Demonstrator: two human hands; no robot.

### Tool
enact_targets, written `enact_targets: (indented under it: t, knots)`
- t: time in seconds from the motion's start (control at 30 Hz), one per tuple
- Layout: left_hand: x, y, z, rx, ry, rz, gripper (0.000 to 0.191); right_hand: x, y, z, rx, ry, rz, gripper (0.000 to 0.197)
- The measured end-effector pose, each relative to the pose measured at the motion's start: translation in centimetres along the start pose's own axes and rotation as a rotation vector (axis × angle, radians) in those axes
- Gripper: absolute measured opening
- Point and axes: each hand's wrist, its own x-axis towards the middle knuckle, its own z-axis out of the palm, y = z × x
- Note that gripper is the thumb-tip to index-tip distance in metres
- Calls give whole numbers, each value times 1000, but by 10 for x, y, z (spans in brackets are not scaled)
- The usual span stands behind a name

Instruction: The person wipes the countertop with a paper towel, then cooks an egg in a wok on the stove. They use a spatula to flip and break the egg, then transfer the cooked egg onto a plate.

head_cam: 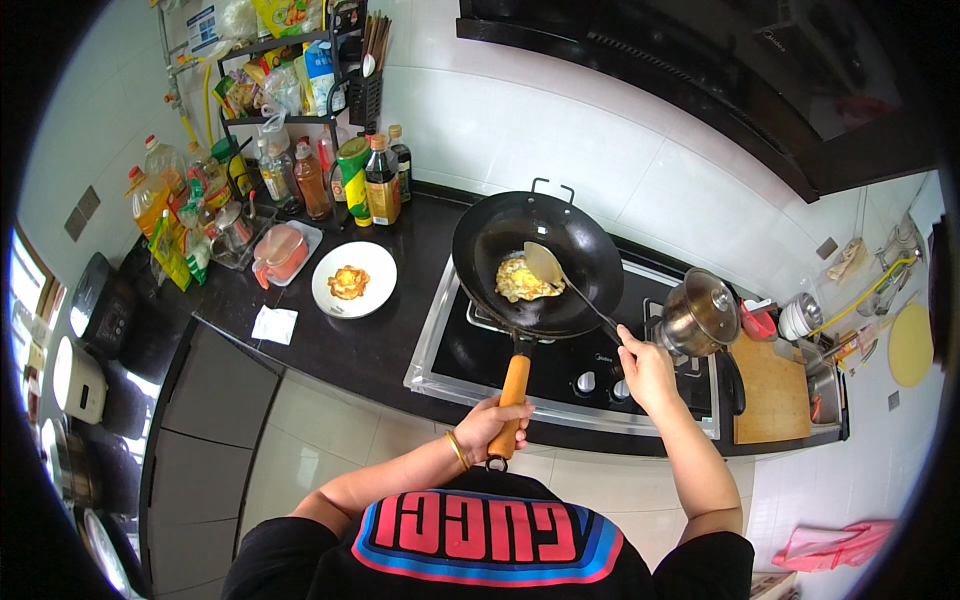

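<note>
My left hand point(491, 429) grips the wooden handle point(514, 390) of a black wok point(585, 300), which sits over the left burner of a gas stove. In my right hand point(646, 367) is the dark handle of a metal spatula point(544, 262). The spatula's blade lies over the right part of a fried egg point(519, 279) in the wok and hides some of it. The egg has a yellow middle and browned patches. Left of the stove, a white plate point(328, 292) holds another fried egg point(349, 283).
A lidded metal pot point(697, 311) occupies the right burner, beside a wooden cutting board point(769, 390). Sauce bottles point(382, 180) and a black rack point(281, 120) stand at the back left. A white packet point(274, 325) lies near the plate. Overhead juts a range hood point(637, 75).
</note>
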Motion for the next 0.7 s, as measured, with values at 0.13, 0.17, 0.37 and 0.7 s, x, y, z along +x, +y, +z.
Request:
enact_targets:
  t: [0.13, 0.17, 0.37, 0.7]
  knots:
    - [0, 0, -1, -3, -2, 2, 21, 2, -6, 1, -41, -17, -24, 29]
    - [0, 0, -1, -1, 0, 2, 21, 2, -6, 1, -52, -15, -36, 29]
    - [0, 0, -1, -3, 2, 9, 22, 4, -6, -4, -20, 10, -19, 30]
    - [-1, 1, 0, -9, 0, 6, 23, 4, -5, -4, -37, -8, -16, 30]
